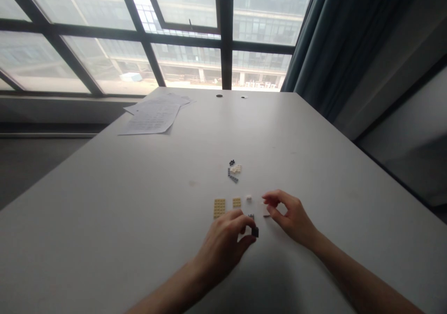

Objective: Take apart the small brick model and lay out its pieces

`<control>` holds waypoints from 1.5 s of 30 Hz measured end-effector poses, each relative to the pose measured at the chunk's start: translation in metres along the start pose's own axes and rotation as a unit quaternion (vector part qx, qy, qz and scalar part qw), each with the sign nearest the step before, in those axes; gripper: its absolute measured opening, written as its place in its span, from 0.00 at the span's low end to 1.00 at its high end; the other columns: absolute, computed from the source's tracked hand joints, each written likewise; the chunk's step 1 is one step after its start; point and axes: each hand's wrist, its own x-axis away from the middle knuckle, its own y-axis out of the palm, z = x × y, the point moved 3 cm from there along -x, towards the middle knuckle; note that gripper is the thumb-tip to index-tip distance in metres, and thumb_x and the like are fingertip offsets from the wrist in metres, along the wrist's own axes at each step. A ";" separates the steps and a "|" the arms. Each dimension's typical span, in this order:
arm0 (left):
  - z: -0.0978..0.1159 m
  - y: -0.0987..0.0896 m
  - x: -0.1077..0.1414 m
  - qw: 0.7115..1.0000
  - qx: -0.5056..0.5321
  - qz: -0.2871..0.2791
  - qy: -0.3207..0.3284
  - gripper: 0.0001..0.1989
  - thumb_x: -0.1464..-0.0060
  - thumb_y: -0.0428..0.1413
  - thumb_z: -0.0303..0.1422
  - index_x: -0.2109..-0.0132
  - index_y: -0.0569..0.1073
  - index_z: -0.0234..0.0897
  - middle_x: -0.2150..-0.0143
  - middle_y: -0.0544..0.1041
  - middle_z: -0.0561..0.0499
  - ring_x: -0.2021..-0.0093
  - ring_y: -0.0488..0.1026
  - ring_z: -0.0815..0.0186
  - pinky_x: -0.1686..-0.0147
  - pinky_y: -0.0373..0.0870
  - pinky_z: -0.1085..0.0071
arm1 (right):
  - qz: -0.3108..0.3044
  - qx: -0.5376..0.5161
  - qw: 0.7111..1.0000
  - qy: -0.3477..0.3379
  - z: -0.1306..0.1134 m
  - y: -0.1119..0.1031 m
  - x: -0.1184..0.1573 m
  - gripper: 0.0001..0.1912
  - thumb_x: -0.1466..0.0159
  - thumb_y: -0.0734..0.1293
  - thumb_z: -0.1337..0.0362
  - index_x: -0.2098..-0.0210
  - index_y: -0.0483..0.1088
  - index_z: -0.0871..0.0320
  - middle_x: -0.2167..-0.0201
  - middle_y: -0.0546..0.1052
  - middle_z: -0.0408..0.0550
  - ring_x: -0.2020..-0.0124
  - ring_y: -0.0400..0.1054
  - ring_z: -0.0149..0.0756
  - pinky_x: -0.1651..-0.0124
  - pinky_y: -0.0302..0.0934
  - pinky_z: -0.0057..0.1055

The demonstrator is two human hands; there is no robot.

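Note:
Between the thumb and fingers of my left hand point(232, 232) is a small dark grey building brick point(255, 232), held just above the table. My right hand point(288, 211) is over a small pale flat piece point(266, 210), its thumb and index finger apart; whether the thumb touches the piece is unclear. Past my left hand lie a larger tan studded plate point(220, 208) and a smaller tan plate point(236, 202). A small white brick point(248, 198) sits between the hands. Partly hidden by my left fingers is a grey studded piece point(251, 217).
Farther out on the white table point(139, 202) are small black pieces point(232, 163), cream pieces point(237, 169) and grey strips point(233, 178). Printed papers point(153, 116) overlap at the far left. Two cable holes point(219, 96) are near the far edge, below the window.

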 end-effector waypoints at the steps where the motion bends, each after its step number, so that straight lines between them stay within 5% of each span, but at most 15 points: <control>1: 0.001 0.006 0.002 0.999 -0.040 -0.013 0.016 0.06 0.47 0.56 0.28 0.62 0.75 0.41 0.64 0.74 0.50 0.64 0.70 0.65 0.62 0.66 0.71 | 0.016 0.015 1.000 0.007 0.007 -0.002 0.000 0.10 0.40 0.63 0.69 0.60 0.71 0.56 0.68 0.76 0.46 0.69 0.70 0.34 0.66 0.66 0.30; 6: -0.001 0.025 0.005 0.987 -0.139 -0.073 0.042 0.06 0.45 0.53 0.26 0.62 0.73 0.40 0.64 0.74 0.49 0.62 0.70 0.63 0.62 0.66 0.70 | 0.042 0.076 0.996 0.008 0.026 -0.005 -0.001 0.08 0.40 0.63 0.68 0.62 0.72 0.57 0.68 0.75 0.45 0.69 0.69 0.34 0.65 0.66 0.31; 15: -0.004 0.025 0.005 0.986 -0.143 -0.091 0.009 0.07 0.48 0.58 0.30 0.59 0.73 0.41 0.61 0.75 0.50 0.58 0.71 0.59 0.59 0.66 0.66 | -0.122 0.138 0.983 -0.005 0.028 -0.009 -0.003 0.21 0.44 0.73 0.63 0.51 0.72 0.54 0.57 0.73 0.50 0.55 0.68 0.42 0.53 0.66 0.38; 24: -0.001 0.024 0.004 0.982 -0.164 -0.089 0.019 0.04 0.45 0.56 0.30 0.61 0.74 0.40 0.63 0.75 0.49 0.60 0.71 0.60 0.60 0.67 0.66 | -0.137 0.172 0.976 -0.013 0.029 -0.005 -0.002 0.12 0.41 0.70 0.63 0.56 0.73 0.55 0.59 0.73 0.50 0.57 0.68 0.41 0.53 0.65 0.38; 31: 0.000 0.012 0.004 0.984 -0.155 0.030 0.085 0.04 0.44 0.56 0.31 0.61 0.74 0.41 0.66 0.75 0.50 0.64 0.71 0.63 0.63 0.68 0.68 | -0.155 0.185 0.970 -0.037 0.029 -0.001 -0.001 0.12 0.37 0.67 0.61 0.54 0.71 0.57 0.57 0.73 0.52 0.54 0.66 0.42 0.48 0.63 0.40; 38: -0.025 -0.049 0.007 0.968 -0.121 0.201 0.092 0.06 0.40 0.53 0.32 0.61 0.74 0.38 0.68 0.74 0.51 0.67 0.70 0.67 0.65 0.69 0.71 | -0.150 0.190 0.969 -0.047 0.030 0.000 -0.001 0.10 0.35 0.64 0.62 0.55 0.69 0.59 0.57 0.72 0.54 0.54 0.66 0.43 0.48 0.62 0.42; 42: -0.056 -0.067 0.027 0.963 -0.115 0.235 0.060 0.06 0.41 0.53 0.32 0.61 0.74 0.38 0.69 0.72 0.51 0.69 0.69 0.68 0.74 0.68 0.76 | -0.130 0.143 0.980 -0.043 0.014 -0.004 -0.003 0.09 0.34 0.64 0.63 0.55 0.68 0.58 0.57 0.71 0.53 0.55 0.66 0.41 0.50 0.63 0.39; 45: -0.072 -0.061 0.041 0.966 -0.120 0.209 0.095 0.05 0.41 0.53 0.30 0.59 0.73 0.38 0.67 0.73 0.50 0.66 0.70 0.68 0.70 0.70 0.75 | -0.122 0.114 0.983 -0.078 -0.012 0.001 0.000 0.11 0.34 0.64 0.61 0.54 0.67 0.57 0.57 0.71 0.52 0.55 0.65 0.40 0.52 0.63 0.37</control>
